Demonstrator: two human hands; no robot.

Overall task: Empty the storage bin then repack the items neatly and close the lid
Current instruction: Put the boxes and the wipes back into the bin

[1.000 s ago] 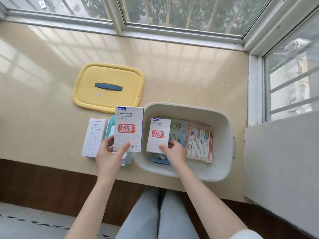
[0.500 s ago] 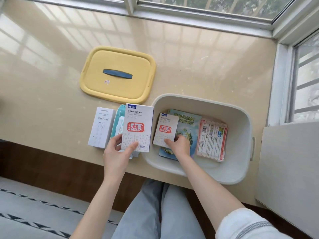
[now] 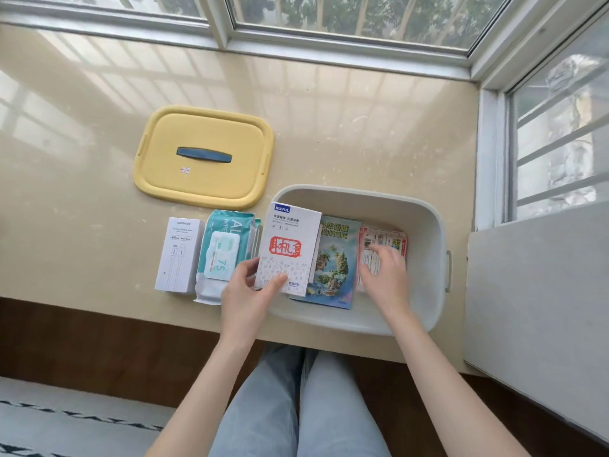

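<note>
- Shifting toward 3 o'clock, the left hand (image 3: 245, 291) is now carrying the large white box (image 3: 290, 239) off the wipes pack (image 3: 224, 255) and over the 9 o'clock rim of the storage bin (image 3: 438, 232). The right hand (image 3: 384, 275) is moving across to the bin's 3 o'clock side.
- That left hand is pinching the box's lower edge, thumb on the printed face.
- Fingers loose and spread, the right hand is lying over the pink packet (image 3: 384, 239), gripping nothing. Whether it is pressing or just hovering, I cannot tell.
- Repacking appears to be under way: a blue booklet (image 3: 333, 265) and the pink packet are lying flat on the bin floor.
- Still waiting at the bin's 9 o'clock are the wipes pack and a cable box (image 3: 179, 255).
- At 11 o'clock the yellow lid (image 3: 158, 153) is lying on the sill, so closing is still to come.
</note>
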